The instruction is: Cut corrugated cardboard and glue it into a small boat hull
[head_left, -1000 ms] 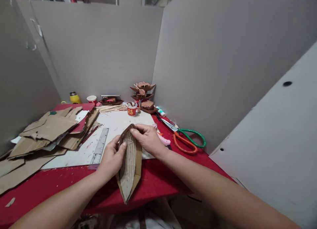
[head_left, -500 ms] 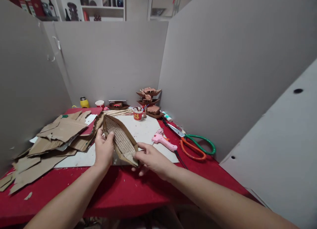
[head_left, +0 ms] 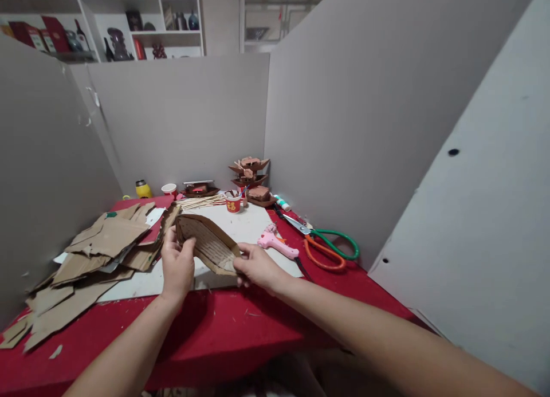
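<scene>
A boat-shaped cardboard piece (head_left: 210,242) with a ribbed inside is held up over the white board, its hollow side towards me. My left hand (head_left: 178,262) grips its left end, the thumb lying over the near edge. At the right end, my right hand (head_left: 255,265) pinches the pointed tip between thumb and fingers. Right of the hands, a pink glue gun (head_left: 278,243) lies on the board's edge. Beyond it are large scissors (head_left: 311,232) with one green and one orange handle.
Torn cardboard (head_left: 103,242) is piled at the left. Behind the hands stand a red paper cup (head_left: 232,202), thin sticks (head_left: 200,202), brown model boats (head_left: 249,173), a white-rimmed cup (head_left: 169,191) and a yellow bottle (head_left: 142,189). Grey panels (head_left: 180,110) enclose the red-covered table (head_left: 240,328).
The cardboard boat has been tilted, so it lies more level from left to right. Both hands keep their hold. The whole view has shifted slightly.
</scene>
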Tool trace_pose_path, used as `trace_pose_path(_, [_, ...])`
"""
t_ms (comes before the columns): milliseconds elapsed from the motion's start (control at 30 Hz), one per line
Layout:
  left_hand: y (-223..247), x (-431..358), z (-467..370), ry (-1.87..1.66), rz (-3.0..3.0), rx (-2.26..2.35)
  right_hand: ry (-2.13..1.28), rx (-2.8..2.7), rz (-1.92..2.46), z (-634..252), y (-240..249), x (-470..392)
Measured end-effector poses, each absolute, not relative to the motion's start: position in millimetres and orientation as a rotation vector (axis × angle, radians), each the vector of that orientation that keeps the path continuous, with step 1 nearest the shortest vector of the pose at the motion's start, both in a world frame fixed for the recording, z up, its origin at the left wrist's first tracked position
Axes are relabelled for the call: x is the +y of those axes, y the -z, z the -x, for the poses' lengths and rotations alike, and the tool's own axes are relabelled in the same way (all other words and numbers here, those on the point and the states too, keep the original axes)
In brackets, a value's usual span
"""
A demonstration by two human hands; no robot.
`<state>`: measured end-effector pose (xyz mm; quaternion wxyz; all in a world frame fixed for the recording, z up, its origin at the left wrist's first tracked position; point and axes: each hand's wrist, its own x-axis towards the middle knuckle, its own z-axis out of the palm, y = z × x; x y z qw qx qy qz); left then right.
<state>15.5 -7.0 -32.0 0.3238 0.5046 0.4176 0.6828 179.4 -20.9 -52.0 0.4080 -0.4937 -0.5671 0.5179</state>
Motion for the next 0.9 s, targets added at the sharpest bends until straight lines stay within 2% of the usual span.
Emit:
trace_pose_path(233, [36.4, -1.1, 0.4, -1.639, -1.249, 1.124, -1.042, -1.667, 1.385, -207.8, 37.0, -5.9])
trace_pose_path(600, [63.8, 0.2, 3.1, -1.458, -1.192, 1.301, -0.572, -1.937, 1.440, -229.8, 43.4, 6.6])
trace_pose_path(900, [71.3, 11.2, 0.0, -1.281, -1.276, 1.412, -0.483, -1.975, 1.469, -238.2, 40.8, 8.2])
